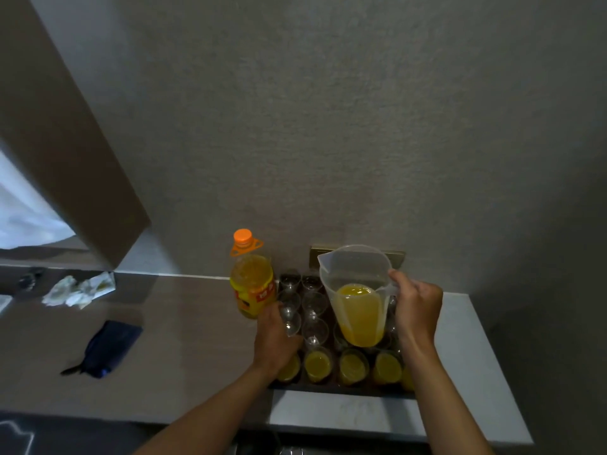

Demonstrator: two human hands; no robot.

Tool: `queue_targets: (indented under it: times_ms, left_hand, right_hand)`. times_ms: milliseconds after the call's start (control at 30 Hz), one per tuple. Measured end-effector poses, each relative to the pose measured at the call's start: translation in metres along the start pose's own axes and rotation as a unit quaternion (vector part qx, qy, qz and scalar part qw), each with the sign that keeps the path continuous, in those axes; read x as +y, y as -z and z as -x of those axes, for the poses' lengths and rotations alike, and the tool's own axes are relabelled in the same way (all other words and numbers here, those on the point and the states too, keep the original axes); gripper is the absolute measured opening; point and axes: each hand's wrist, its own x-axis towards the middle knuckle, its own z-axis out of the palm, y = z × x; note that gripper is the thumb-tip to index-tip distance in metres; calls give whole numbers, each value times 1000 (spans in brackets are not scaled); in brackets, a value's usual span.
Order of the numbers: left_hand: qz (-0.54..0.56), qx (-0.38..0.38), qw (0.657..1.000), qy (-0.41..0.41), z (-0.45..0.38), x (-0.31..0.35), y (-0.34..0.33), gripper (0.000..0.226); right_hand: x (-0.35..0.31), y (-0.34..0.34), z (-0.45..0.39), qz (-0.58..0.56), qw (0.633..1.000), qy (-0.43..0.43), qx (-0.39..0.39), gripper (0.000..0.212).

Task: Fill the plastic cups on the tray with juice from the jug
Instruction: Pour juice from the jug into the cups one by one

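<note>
A clear plastic jug (358, 300), about half full of orange juice, is held upright above the dark tray (335, 387); my right hand (415, 307) grips its handle. My left hand (276, 336) holds an empty clear cup (290, 323) at the tray's left side. Several cups (317, 362) in the front row hold juice. Several empty cups (313, 303) stand in the rows behind. The jug hides some cups on the right.
An orange juice bottle (251, 284) with an orange cap stands just left of the tray, close to my left hand. A dark blue pouch (110, 348) and crumpled paper (78, 290) lie further left on the counter (184, 339). A wall rises right behind the tray.
</note>
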Motion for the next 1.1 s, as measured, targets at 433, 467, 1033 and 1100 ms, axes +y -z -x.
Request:
queue_targets:
  times_ms: [433,467,1033,1100]
  left_hand:
    - [149,73,986,0,25,52,32,68]
    - [168,75,983,0,27,55,35,68]
    - [330,55,942,22,58,84,54,69]
    - [340,57,939,9,59,87,54,67]
  right_hand:
    - [-13,8,20,-19,1000,-3,-19,50]
    - [-14,9,22,-20,1000,0,-20,49]
    - [-43,29,32,49,994,45,-85,52]
    - [-49,32,31,67,992,57,-91,58]
